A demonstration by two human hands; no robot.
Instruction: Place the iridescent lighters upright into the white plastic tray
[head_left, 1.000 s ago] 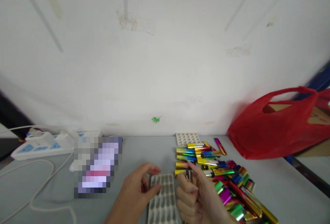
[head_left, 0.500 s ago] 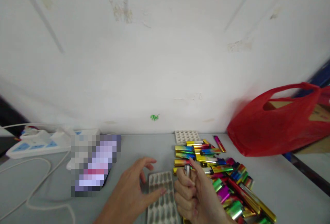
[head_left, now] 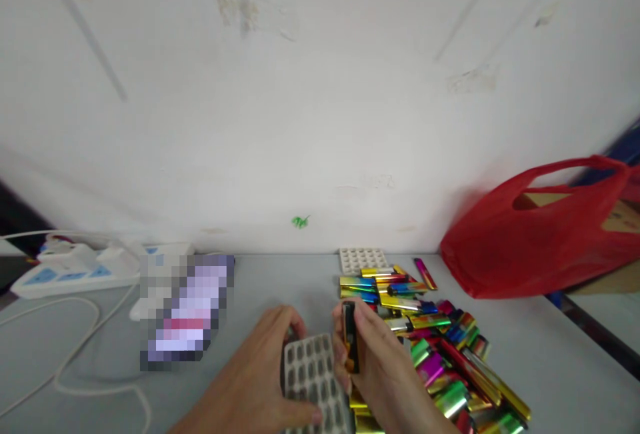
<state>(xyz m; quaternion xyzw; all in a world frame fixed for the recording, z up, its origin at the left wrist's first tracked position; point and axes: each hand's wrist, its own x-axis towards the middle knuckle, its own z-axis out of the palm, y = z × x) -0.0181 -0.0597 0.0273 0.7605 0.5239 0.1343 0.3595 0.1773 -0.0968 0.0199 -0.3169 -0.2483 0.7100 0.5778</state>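
Observation:
My left hand [head_left: 265, 374] is wrapped round the left side of a pale tray [head_left: 313, 371] with rows of oval slots, its thumb lying over the tray's face. Just right of the tray, my right hand [head_left: 373, 361] grips a dark lighter [head_left: 351, 337] with a gold part at its lower end, held nearly upright between thumb and fingers. Beside and beyond this hand lies a loose pile of shiny metallic lighters [head_left: 453, 397] in gold, green, red, blue and magenta.
A second white slotted tray [head_left: 363, 260] lies near the wall. At the right stands a red bag [head_left: 520, 241] with cardboard in it. To the left are a blurred-out phone [head_left: 193, 307], a power strip [head_left: 75, 279] and white cables [head_left: 83, 344].
My left hand has closed on the tray, which now looks tilted. My right hand has turned and shifted slightly left, so the lighter's dark side shows between its fingers.

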